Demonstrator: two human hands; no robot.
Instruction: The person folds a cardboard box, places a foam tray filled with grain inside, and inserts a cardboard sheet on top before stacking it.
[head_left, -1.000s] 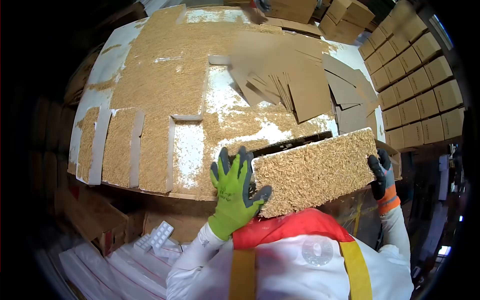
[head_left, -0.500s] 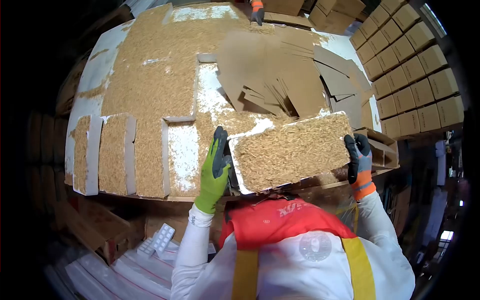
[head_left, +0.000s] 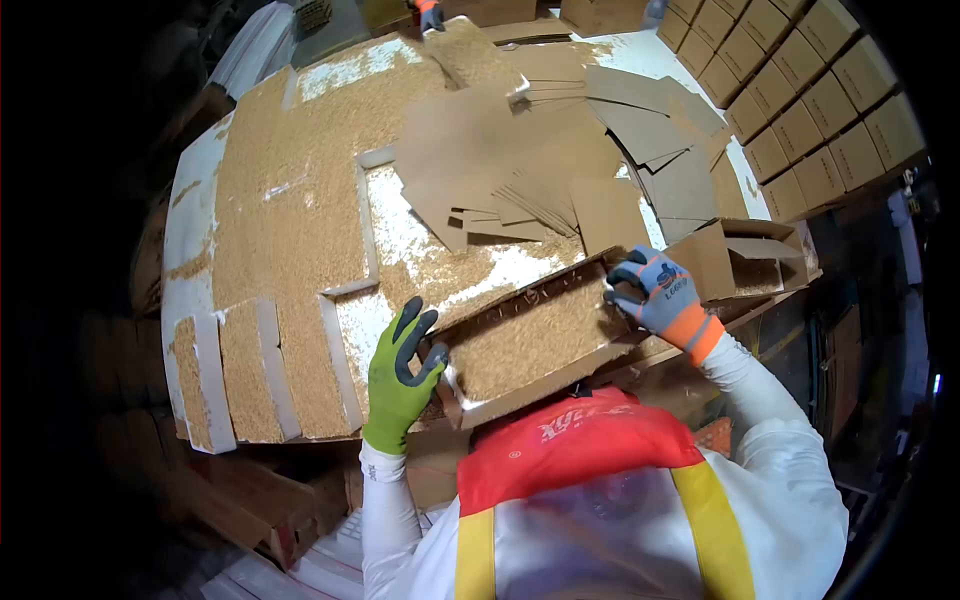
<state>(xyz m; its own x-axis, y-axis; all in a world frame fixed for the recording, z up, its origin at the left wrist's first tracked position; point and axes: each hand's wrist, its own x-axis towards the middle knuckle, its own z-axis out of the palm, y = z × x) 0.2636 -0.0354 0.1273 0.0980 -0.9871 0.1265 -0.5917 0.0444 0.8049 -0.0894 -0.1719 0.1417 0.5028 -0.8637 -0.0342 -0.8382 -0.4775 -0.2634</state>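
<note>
Landmark: tray (head_left: 530, 345), a shallow white one packed with tan fibre, at the near edge of the table (head_left: 185, 240), right in front of the person's chest.

- Far left of tray: row of narrow filled trays (head_left: 215, 375) side by side at the table's near-left corner.
- Up-left of tray: loose fibre layer (head_left: 290, 230) over most of the table, with white patches showing through.
- Tray's left end: left hand (head_left: 400, 370) in a green glove, fingers spread, palm pressed flat against the end wall.
- Tray itself: sits skewed, right end farther away than the left. Cannot tell whether the underside rests on the table or is carried.
- Behind tray: fan of flat cardboard sheets (head_left: 520, 150), overlapping, lying on the fibre.
- Far behind tray, top edge of view: co-worker's hand (head_left: 430, 14), orange-cuffed glove, on a sheet.
- Tray's far-right corner: right hand (head_left: 655, 295), grey-blue glove with orange cuff, fingers curled over the rim and clamped on it.
- Just right of tray: open carton (head_left: 745, 262), flaps up.
- Well right of tray: stacked closed boxes (head_left: 820, 110) in rows.
</note>
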